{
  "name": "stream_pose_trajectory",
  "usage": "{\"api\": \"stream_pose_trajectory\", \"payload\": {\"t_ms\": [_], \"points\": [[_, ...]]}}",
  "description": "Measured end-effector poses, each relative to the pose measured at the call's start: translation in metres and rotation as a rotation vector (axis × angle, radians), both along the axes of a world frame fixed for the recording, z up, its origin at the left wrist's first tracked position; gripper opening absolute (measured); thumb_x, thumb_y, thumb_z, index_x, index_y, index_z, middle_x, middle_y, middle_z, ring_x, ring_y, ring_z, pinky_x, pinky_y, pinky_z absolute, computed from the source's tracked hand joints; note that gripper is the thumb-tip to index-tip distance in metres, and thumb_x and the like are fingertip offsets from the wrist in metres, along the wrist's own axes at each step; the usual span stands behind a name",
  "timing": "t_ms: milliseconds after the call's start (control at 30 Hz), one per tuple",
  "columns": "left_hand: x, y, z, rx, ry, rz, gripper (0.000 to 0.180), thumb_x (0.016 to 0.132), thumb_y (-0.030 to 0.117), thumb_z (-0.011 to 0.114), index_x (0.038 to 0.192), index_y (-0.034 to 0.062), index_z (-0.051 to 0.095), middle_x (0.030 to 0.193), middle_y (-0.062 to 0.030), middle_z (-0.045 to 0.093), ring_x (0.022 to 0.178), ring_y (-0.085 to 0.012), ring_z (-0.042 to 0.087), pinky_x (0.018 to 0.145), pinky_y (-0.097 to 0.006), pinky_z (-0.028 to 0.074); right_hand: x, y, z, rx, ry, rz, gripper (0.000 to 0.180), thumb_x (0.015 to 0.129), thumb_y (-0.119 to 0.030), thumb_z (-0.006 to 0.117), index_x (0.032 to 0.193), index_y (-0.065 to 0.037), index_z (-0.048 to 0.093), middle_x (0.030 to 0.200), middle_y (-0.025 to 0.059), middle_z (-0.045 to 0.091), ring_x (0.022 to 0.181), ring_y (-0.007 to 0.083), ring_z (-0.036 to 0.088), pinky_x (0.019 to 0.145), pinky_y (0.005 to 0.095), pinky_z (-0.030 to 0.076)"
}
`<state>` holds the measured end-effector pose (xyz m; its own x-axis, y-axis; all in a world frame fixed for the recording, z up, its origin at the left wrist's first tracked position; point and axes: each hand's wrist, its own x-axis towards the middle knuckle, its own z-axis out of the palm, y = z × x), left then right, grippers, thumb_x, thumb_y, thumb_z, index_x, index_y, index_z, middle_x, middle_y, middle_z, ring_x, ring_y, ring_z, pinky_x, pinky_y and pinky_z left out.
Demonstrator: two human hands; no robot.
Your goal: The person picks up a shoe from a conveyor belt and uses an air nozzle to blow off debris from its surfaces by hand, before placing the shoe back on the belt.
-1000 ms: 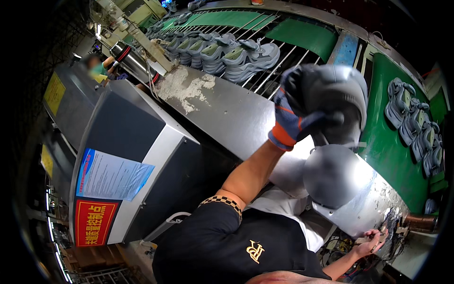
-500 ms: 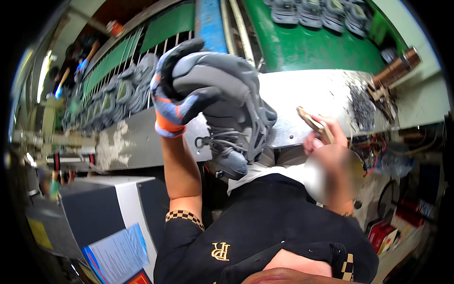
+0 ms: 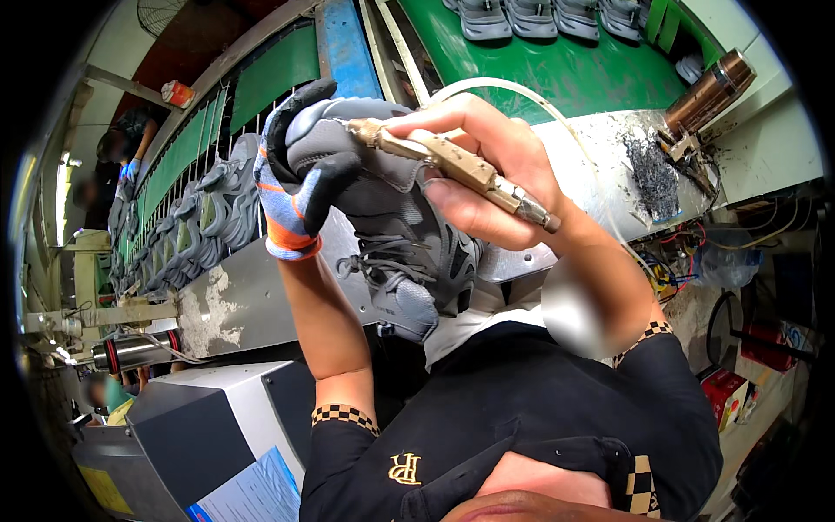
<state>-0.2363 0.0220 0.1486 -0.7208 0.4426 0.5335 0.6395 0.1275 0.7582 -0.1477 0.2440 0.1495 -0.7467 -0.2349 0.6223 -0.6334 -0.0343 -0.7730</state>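
1. Since the earlier frame, the right hand had come up from beside the shoe and now lay across its upper, carrying a slim brass-coloured tool.
2. Its fingers were curled shut around the tool's barrel, tip pointing at the shoe's heel end; a pale hose looped away from it.
3. The left hand, in a grey, orange and black work glove, was wrapped around the grey shoe, fingers pressed into the upper, holding it raised before the chest.
4. The shoe looked light, its mesh upper soft and yielding, its sole firmer; the heel and sole seemed the safest places to grip, while loose laces could snag.
5. Behind lay a metal surface with dark shavings.
6. Farther off, grey shoes crowded a rack, and soles sat on a green conveyor.
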Motion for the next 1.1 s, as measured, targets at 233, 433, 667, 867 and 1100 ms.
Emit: {"api": "stream_pose_trajectory", "payload": {"t_ms": [233, 433, 667, 867, 1100], "points": [[-0.026, 0.003, -0.015, 0.143, -0.108, -0.006, 0.071, 0.070, 0.037, 0.071, 0.126, -0.0029, 0.051, 0.119, -0.0139, 0.059, 0.108, -0.0225, 0.057, 0.095, -0.035, 0.043, 0.004, 0.000, -0.066, -0.319, -0.115, 0.028, 0.045, 0.084, -0.007, 0.057, 0.125, 0.005, 0.045, 0.073, 0.0067, 0.055, 0.058, 0.0083, 0.049, 0.053, 0.0232, 0.040], [-0.040, 0.005, -0.023, 0.130, -0.082, -0.015, 0.076, 0.075, 0.050, 0.070, 0.126, -0.0030, 0.051, 0.120, -0.0145, 0.058, 0.109, -0.0232, 0.056, 0.097, -0.035, 0.042, 0.017, 0.001, -0.107, -0.383, -0.172, 0.017, 0.045, 0.083, -0.007, 0.057, 0.124, 0.005, 0.044, 0.068, 0.0066, 0.054, 0.057, 0.0091, 0.050, 0.053, 0.0245, 0.041], [-0.051, 0.008, -0.034, 0.101, -0.085, 0.004, 0.075, 0.078, 0.057, 0.062, 0.127, 0.0001, 0.051, 0.124, -0.0155, 0.056, 0.113, -0.0268, 0.055, 0.098, -0.041, 0.042, 0.031, 0.001, -0.133, -0.419, -0.259, 0.039, 0.045, 0.082, -0.006, 0.057, 0.124, 0.006, 0.044, 0.074, 0.0064, 0.055, 0.059, 0.0082, 0.051, 0.055, 0.0242, 0.043], [-0.053, 0.008, -0.043, 0.112, -0.148, -0.003, 0.074, 0.080, 0.058, 0.059, 0.126, 0.0012, 0.052, 0.125, -0.0153, 0.056, 0.114, -0.0274, 0.055, 0.099, -0.042, 0.042, 0.046, -0.001, -0.151, -0.415, -0.310, 0.024, 0.045, 0.082, -0.006, 0.058, 0.123, 0.006, 0.045, 0.072, 0.0058, 0.055, 0.062, 0.0076, 0.052, 0.057, 0.0240, 0.044], [-0.049, -0.001, -0.049, 0.152, -0.209, 0.005, 0.072, 0.081, 0.059, 0.056, 0.125, 0.0026, 0.054, 0.126, -0.0151, 0.056, 0.114, -0.0280, 0.055, 0.099, -0.044, 0.043, 0.065, -0.006, -0.167, -0.375, -0.286, -0.038, 0.042, 0.082, -0.008, 0.059, 0.121, 0.004, 0.047, 0.075, 0.0056, 0.056, 0.063, 0.0070, 0.053, 0.059, 0.0238, 0.045]]}}
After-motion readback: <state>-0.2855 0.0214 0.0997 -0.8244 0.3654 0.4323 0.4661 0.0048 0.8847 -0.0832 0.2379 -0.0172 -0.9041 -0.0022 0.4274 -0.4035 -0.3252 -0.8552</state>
